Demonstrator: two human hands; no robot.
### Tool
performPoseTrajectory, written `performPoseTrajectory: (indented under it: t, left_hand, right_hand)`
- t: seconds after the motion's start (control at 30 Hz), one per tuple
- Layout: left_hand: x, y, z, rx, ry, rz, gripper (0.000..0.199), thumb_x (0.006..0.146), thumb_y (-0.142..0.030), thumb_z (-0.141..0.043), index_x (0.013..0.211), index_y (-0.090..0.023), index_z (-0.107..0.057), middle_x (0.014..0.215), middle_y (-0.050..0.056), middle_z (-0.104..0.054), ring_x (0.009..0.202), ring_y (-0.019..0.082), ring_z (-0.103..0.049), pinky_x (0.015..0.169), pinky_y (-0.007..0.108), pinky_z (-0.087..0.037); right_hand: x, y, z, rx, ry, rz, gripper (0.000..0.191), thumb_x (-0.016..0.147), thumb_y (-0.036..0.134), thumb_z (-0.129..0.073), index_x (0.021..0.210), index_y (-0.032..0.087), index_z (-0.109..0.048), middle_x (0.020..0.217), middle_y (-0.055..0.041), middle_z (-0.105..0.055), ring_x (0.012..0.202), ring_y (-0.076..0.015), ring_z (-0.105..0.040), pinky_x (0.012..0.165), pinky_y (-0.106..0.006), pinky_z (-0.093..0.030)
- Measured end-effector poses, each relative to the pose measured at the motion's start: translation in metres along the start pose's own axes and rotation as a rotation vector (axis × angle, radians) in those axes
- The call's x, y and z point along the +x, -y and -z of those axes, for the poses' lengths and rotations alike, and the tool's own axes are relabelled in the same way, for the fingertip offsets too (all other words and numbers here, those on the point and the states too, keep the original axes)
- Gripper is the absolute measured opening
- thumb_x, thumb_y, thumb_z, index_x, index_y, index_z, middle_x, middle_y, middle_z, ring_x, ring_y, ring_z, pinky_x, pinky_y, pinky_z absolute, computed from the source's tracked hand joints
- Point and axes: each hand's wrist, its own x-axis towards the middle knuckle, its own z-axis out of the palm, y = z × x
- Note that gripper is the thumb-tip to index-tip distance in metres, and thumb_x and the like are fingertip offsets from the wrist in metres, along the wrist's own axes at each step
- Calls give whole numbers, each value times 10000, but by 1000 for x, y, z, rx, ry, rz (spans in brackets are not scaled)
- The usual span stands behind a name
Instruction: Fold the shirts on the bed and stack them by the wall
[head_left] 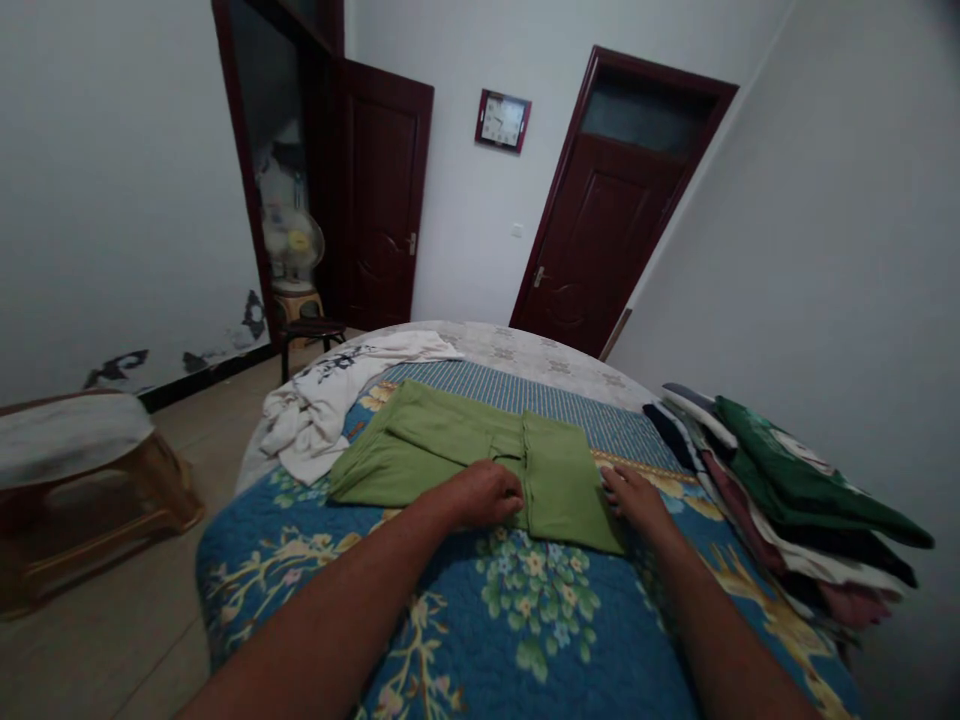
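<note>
A light green garment lies folded flat on a bed covered with a blue floral quilt. Its right part is folded over, leaving a straight edge down the middle; whether it is trousers or a shirt I cannot tell. My left hand rests on the cloth beside that edge, fingers curled against it at the near side. At the garment's right side is my right hand, its fingers slightly bent and apart, the tips touching or very close to the edge.
A stack of folded clothes, a dark green one on top, stands at the right by the wall. A crumpled white garment with dark print lies at the left. Stools and a fan are beyond the bed's left side.
</note>
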Motion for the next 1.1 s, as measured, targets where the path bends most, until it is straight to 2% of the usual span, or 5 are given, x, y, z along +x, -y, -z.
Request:
performPoseTrajectory:
  t: [0.2, 0.47, 0.7, 0.87, 1.1]
  left_hand:
    - [4, 7, -3, 25, -163, 66, 244, 1001, -308, -608, 1018, -217, -834, 998, 76, -844, 941, 227, -758, 868, 302, -534]
    - [7, 28, 10, -60, -636, 179, 282, 1051, -339, -536, 1000, -218, -786, 1053, 85, -836, 1018, 230, -762, 976, 329, -541]
    - [0, 41, 28, -113, -754, 284, 318, 1034, -387, -515, 941, -221, -769, 976, 76, -832, 937, 232, -761, 919, 328, -546]
    - [-4, 44, 37, -90, -816, 306, 329, 1015, -405, -517, 956, -214, -778, 1003, 87, -837, 968, 246, -766, 944, 338, -543]
    - [-12, 58, 50, -80, -828, 418, 353, 998, -445, -525, 1014, -230, -804, 1079, 77, -847, 1025, 257, -764, 996, 343, -543]
  right_hand:
    - [23, 21, -5, 18, 62, -89, 443, 836, 642, -645, 738, 217, -720, 718, -131, -735, 589, -250, -658, 541, -367, -509]
    - [27, 31, -17, 20, -79, 88, 424, 815, 559, -658, 910, 167, -787, 898, -98, -799, 919, -276, -749, 748, -320, -577]
    - [31, 21, -22, 206, 74, 28, 465, 824, 484, -662, 1087, 133, -815, 949, -97, -830, 854, -268, -778, 733, -325, -589]
    - [32, 13, 10, 165, 14, -30, 348, 829, 453, -708, 966, 155, -821, 913, -107, -834, 809, -263, -774, 707, -316, -574]
    - [20, -36, 81, 77, -140, -79, 277, 803, 422, -724, 875, 170, -813, 893, -115, -820, 842, -268, -759, 736, -329, -577]
